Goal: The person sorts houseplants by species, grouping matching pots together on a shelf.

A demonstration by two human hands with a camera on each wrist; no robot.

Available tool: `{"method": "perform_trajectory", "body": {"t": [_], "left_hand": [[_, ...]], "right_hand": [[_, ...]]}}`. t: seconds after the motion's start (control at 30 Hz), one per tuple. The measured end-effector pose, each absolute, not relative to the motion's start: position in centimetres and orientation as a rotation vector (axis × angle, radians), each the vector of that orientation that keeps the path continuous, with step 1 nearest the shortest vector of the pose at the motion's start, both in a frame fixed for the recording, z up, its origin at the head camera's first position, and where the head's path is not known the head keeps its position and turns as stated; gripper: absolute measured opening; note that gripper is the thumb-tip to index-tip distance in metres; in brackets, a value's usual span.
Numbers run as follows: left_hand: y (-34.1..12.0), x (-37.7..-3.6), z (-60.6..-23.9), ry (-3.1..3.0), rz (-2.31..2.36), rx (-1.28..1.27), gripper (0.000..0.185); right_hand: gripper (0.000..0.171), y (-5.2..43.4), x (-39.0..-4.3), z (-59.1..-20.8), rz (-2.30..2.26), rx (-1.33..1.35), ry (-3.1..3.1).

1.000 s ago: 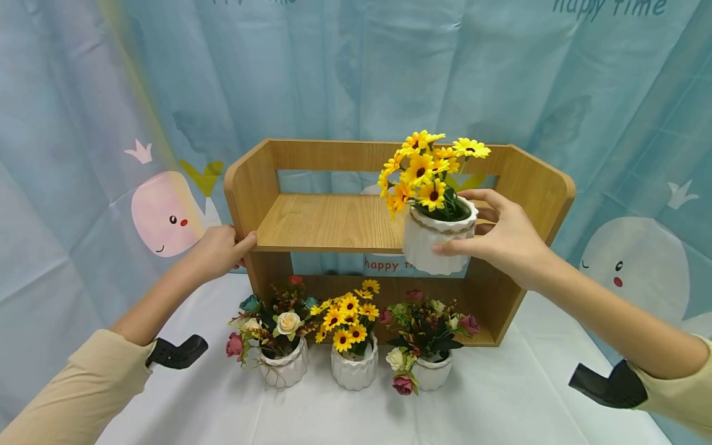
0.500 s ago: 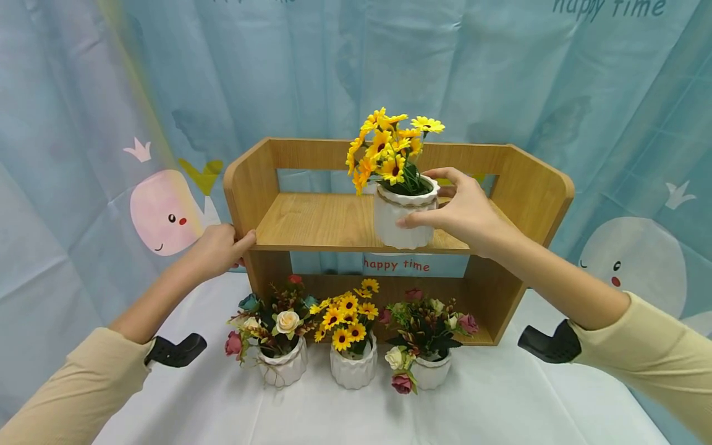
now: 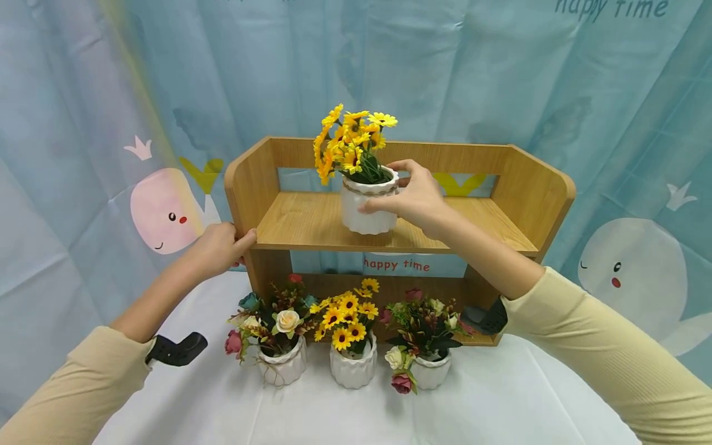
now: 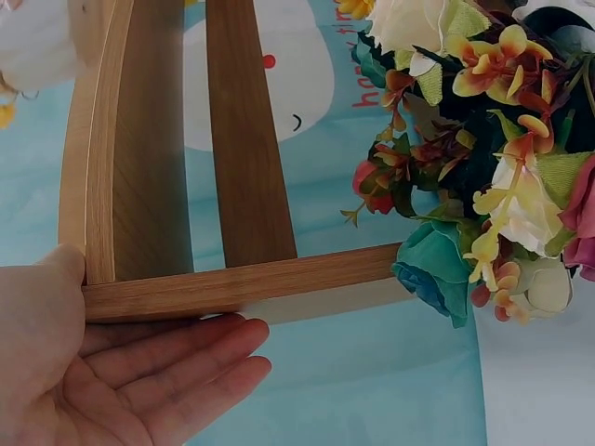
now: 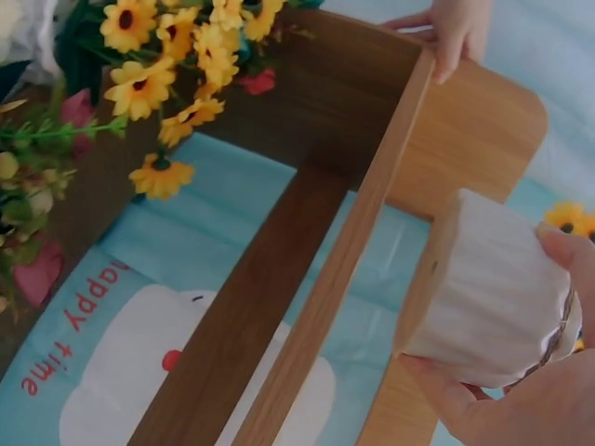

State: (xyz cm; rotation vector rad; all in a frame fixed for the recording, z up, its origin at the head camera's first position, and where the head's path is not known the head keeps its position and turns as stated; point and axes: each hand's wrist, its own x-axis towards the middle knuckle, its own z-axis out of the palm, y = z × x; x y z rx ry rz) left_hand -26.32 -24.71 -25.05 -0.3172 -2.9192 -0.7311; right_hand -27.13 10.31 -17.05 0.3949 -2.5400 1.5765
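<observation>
My right hand [image 3: 421,201] grips a white fluted flowerpot [image 3: 364,213] of yellow sunflowers by its side, thumb in front and fingers behind. In the head view the pot overlaps the upper board of a two-tier wooden shelf [image 3: 300,219], left of its middle. From the right wrist, the pot [image 5: 488,288] shows its pale underside, tilted in that view. At the shelf's left side panel, my left hand [image 3: 219,250] holds on, thumb over the front edge where the upper board meets it. In the left wrist view its fingers [image 4: 186,367] lie along the panel's outer face.
Along the shelf's lower front stand a mixed rose pot [image 3: 283,364] at left, a sunflower pot [image 3: 353,368] in the middle and another rose pot [image 3: 432,372] at right. They are on a white cloth [image 3: 334,420]. A blue curtain [image 3: 406,74] hangs behind.
My right hand has carried the sunflower pot leftward and up, from in front of the shelf's right part to over the upper board. The left hand stays put.
</observation>
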Motion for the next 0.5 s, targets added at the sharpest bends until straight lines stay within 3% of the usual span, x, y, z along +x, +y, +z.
{"method": "perform_trajectory", "body": {"t": [0.5], "left_hand": [[-24.7,-26.3,-25.1,-2.902,-0.711,-0.321,0.056]], "right_hand": [[0.085,6.0,-29.9,-18.5,1.647,0.430,-2.493]]}}
